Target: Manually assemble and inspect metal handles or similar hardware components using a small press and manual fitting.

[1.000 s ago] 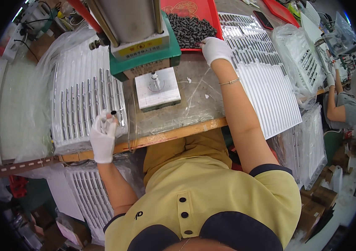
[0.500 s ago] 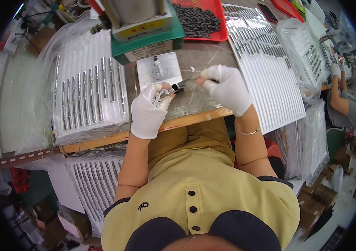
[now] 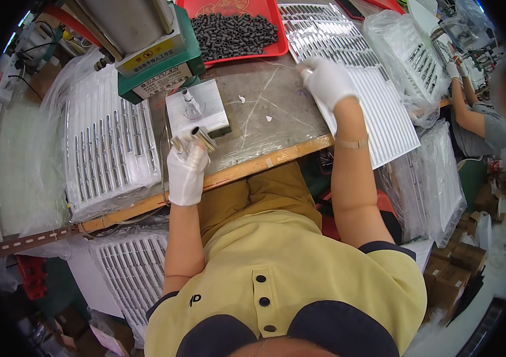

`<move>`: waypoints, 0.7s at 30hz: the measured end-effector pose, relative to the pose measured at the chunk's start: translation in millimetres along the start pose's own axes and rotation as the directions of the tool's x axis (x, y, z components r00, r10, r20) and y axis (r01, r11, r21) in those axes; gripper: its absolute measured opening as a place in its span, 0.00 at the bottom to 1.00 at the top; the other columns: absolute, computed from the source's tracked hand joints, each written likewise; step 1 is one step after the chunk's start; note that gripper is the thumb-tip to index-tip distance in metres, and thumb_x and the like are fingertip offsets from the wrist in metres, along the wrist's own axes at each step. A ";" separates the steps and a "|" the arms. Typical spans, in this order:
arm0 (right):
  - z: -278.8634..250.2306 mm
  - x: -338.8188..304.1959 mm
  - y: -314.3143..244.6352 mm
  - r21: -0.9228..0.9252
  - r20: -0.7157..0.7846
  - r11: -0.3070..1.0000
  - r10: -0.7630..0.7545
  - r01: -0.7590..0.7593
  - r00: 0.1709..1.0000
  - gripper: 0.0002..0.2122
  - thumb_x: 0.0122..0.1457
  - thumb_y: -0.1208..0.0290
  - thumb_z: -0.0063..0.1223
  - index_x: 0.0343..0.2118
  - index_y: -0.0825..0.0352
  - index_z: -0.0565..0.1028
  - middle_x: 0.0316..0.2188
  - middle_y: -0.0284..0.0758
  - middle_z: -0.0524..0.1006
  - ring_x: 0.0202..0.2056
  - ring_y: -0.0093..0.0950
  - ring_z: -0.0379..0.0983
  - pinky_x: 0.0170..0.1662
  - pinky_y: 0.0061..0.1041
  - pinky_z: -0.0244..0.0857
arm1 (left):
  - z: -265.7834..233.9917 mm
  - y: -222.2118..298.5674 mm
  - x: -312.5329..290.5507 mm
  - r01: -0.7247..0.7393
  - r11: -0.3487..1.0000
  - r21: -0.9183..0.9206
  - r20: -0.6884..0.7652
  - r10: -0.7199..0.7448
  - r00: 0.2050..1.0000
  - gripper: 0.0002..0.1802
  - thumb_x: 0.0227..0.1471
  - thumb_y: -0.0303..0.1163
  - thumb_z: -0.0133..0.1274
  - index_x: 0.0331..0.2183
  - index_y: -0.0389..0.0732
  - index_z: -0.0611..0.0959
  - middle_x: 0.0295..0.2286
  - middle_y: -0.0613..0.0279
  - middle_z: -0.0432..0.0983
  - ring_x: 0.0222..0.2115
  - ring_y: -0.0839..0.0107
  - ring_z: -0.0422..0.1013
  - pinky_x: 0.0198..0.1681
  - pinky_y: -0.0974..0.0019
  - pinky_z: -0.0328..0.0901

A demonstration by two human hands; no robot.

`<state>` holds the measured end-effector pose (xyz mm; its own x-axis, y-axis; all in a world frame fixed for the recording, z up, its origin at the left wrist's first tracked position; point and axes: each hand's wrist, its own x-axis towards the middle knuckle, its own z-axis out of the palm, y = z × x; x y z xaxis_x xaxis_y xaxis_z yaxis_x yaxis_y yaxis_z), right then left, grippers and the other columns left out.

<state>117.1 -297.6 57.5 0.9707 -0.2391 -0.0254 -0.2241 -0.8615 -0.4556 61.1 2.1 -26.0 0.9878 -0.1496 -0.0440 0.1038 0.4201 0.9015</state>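
Observation:
My left hand (image 3: 186,178), in a white glove with bare fingertips, is closed around short shiny metal tubes (image 3: 205,139); one tube's dark open end faces up. It is just in front of a metal block (image 3: 196,107) with an upright pin (image 3: 190,100). My right hand (image 3: 329,83), gloved the same way, is at the left edge of a white ridged tray (image 3: 378,116) with rows of shiny tubes (image 3: 330,35) in its far part. Its fingers are curled together, and what they hold, if anything, is hidden.
A green-based press (image 3: 164,71) stands behind the block. Beside it a red tray (image 3: 283,38) holds many dark grey plugs (image 3: 232,37). Another tube tray (image 3: 107,149) lies at left. A wooden edge (image 3: 265,163) borders the bench. A co-worker's arm (image 3: 467,116) shows at right.
My right hand has moved away from my left, up and right to the white tray. My left hand has drawn slightly down and left with the tubes. The whole view has shifted.

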 end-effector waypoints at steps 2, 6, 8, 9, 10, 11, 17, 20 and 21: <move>19.3 45.5 31.0 -0.191 -0.090 0.953 0.220 -0.234 0.971 0.19 0.52 0.53 0.53 0.38 0.63 0.79 0.37 0.44 0.78 0.40 0.41 0.75 0.45 0.35 0.67 | 7.8 -1.5 5.3 -0.059 0.991 0.124 -0.050 0.065 0.997 0.14 0.50 0.29 0.58 0.40 0.38 0.76 0.25 0.72 0.70 0.24 0.86 0.61 0.26 0.80 0.56; 45.4 72.5 56.3 -0.352 -0.038 0.889 0.299 -0.293 0.953 0.22 0.48 0.48 0.55 0.36 0.64 0.80 0.38 0.46 0.78 0.41 0.43 0.75 0.45 0.36 0.67 | 13.9 -1.9 14.1 -0.093 0.938 0.334 -0.096 0.132 0.987 0.12 0.47 0.22 0.59 0.37 0.39 0.79 0.20 0.78 0.62 0.20 0.88 0.55 0.24 0.81 0.53; 46.5 77.0 56.6 -0.346 -0.019 0.889 0.313 -0.300 0.950 0.17 0.50 0.57 0.53 0.37 0.65 0.80 0.40 0.47 0.77 0.43 0.43 0.74 0.45 0.36 0.68 | 9.2 0.7 16.1 -0.093 0.879 0.468 -0.060 0.136 0.989 0.12 0.46 0.22 0.59 0.37 0.39 0.79 0.19 0.79 0.61 0.20 0.88 0.55 0.24 0.80 0.52; 46.5 82.6 59.9 -0.346 -0.028 0.890 0.307 -0.297 0.951 0.16 0.50 0.59 0.51 0.36 0.66 0.80 0.39 0.47 0.77 0.43 0.43 0.74 0.45 0.36 0.68 | 7.4 1.6 18.0 -0.103 0.862 0.496 -0.047 0.145 0.988 0.13 0.46 0.21 0.59 0.37 0.39 0.80 0.18 0.80 0.60 0.19 0.87 0.54 0.23 0.80 0.52; 46.8 86.6 63.2 -0.345 -0.037 0.891 0.301 -0.295 0.953 0.15 0.51 0.62 0.50 0.36 0.66 0.80 0.39 0.48 0.77 0.43 0.43 0.74 0.46 0.36 0.67 | 7.5 3.3 17.6 -0.101 0.862 0.497 -0.052 0.146 0.988 0.13 0.46 0.21 0.59 0.37 0.39 0.80 0.18 0.80 0.60 0.19 0.87 0.54 0.23 0.80 0.52; 46.8 86.0 68.7 -0.341 -0.052 0.901 0.266 -0.267 0.963 0.14 0.50 0.65 0.48 0.35 0.67 0.80 0.39 0.49 0.76 0.43 0.44 0.73 0.46 0.35 0.67 | 9.5 5.4 16.1 -0.094 0.894 0.439 -0.057 0.132 0.990 0.13 0.45 0.21 0.59 0.37 0.39 0.80 0.18 0.80 0.59 0.19 0.87 0.53 0.23 0.80 0.51; 40.6 65.6 51.1 -0.365 -0.034 0.895 0.265 -0.258 0.964 0.19 0.48 0.55 0.54 0.34 0.67 0.80 0.37 0.49 0.76 0.42 0.44 0.74 0.46 0.35 0.67 | 7.4 8.5 9.4 -0.122 0.868 0.481 -0.026 0.153 0.988 0.13 0.45 0.21 0.59 0.37 0.39 0.81 0.17 0.80 0.58 0.18 0.87 0.51 0.21 0.80 0.49; 44.7 69.9 54.8 -0.401 -0.009 0.875 0.293 -0.272 0.956 0.19 0.49 0.57 0.54 0.36 0.68 0.79 0.41 0.48 0.76 0.45 0.43 0.73 0.46 0.34 0.67 | 10.2 17.7 -3.3 -0.072 0.872 0.484 -0.029 0.098 0.995 0.11 0.47 0.20 0.58 0.36 0.37 0.79 0.27 0.73 0.70 0.25 0.87 0.62 0.30 0.81 0.58; 50.3 77.6 70.3 -0.392 -0.027 0.879 0.285 -0.273 0.958 0.18 0.49 0.57 0.54 0.36 0.68 0.79 0.39 0.49 0.76 0.43 0.43 0.74 0.45 0.34 0.67 | 12.8 18.1 -5.9 -0.157 0.865 0.476 0.000 0.178 0.984 0.12 0.46 0.21 0.59 0.36 0.38 0.80 0.22 0.77 0.64 0.21 0.87 0.56 0.26 0.81 0.53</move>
<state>181.0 -354.2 -21.3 0.8637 -0.4868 -0.1303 -0.4956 -0.8674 -0.0445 55.7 -0.9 -3.9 0.9904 -0.0726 0.1175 -0.1206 -0.0394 0.9919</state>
